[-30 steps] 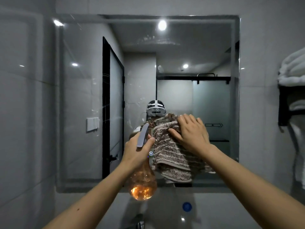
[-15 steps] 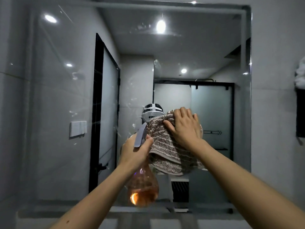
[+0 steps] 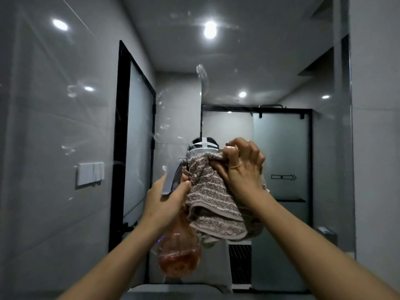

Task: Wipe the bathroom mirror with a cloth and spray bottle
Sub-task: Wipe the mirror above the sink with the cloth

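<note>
The mirror (image 3: 65, 126) fills nearly the whole view, with wet streaks and droplets on the glass left of and above centre. My right hand (image 3: 242, 169) presses a brown-and-white striped cloth (image 3: 214, 204) against the mirror at centre; the cloth hangs folded below the fingers. Just left of it, my left hand (image 3: 166, 200) grips the neck of a clear spray bottle (image 3: 178, 256) with amber liquid in its round base and a grey trigger sticking up above the fist.
The mirror's right edge (image 3: 348, 148) meets a grey tiled wall (image 3: 376, 148). A curved pale basin rim (image 3: 173, 289) shows at the bottom. The glass reflects a dark-framed door, a shower screen, ceiling lights and a wall switch.
The view has drawn closer to the mirror, which now fills the frame. My right hand has bunched its fingers on the cloth. The bottle stays in my left hand beside it.
</note>
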Motion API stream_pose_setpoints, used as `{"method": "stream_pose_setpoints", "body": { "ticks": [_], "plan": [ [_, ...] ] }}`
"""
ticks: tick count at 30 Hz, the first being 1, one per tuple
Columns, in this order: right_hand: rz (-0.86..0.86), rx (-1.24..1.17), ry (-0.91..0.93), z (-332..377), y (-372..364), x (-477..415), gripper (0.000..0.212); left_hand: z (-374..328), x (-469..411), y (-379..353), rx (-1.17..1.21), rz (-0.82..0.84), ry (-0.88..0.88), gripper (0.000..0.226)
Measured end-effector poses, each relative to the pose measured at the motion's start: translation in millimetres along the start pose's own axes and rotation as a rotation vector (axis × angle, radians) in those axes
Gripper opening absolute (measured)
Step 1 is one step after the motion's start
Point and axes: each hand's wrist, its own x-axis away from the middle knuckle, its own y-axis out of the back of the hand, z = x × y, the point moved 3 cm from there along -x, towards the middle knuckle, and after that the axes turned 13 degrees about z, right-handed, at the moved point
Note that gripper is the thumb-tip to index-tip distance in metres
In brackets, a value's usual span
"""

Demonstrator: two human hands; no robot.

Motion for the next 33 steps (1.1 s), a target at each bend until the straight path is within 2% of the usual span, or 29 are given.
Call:
{"method": "stream_pose_setpoints", "body": {
  "ticks": [6, 10, 14, 16, 21, 24, 27, 31, 33],
  "plan": [
    [-0.070, -0.044, 0.007, -2, 3, 5, 0.022, 0, 5, -7, -0.022, 0.008, -0.048, 0.037],
    [-0.034, -0.038, 0.072, 0, 4, 3, 0.032, 4, 3, -7, 0.059, 0.015, -0.013, 0.038],
    [-0.032, 0.084, 0.129, 3, 10, 8, 0.030, 3, 6, -7, 0.060, 0.024, -0.036, 0.035],
    [0.019, 0.103, 0.065, 7, 13, 17, 0.036, 4, 8, -6, 0.056, 0.029, -0.049, 0.036],
    [0.324, 0.138, -0.099, 18, -2, 54, 0.062, 10, 18, -7, 0.046, 0.017, 0.004, 0.030],
    [0.430, 0.151, -0.154, 19, -12, 62, 0.078, 15, 28, -7, -0.001, 0.014, 0.042, 0.026],
    [0.463, 0.152, -0.177, 22, -16, 62, 0.085, 22, 36, 0, -0.028, -0.052, 0.060, 0.020],
    [0.463, 0.157, -0.208, 22, -22, 64, 0.087, 26, 38, 11, -0.035, -0.129, 0.061, 0.030],
    [0.448, 0.167, -0.213, 23, -22, 64, 0.087, 25, 33, 16, -0.033, -0.166, 0.077, 0.026]
  ]
}}
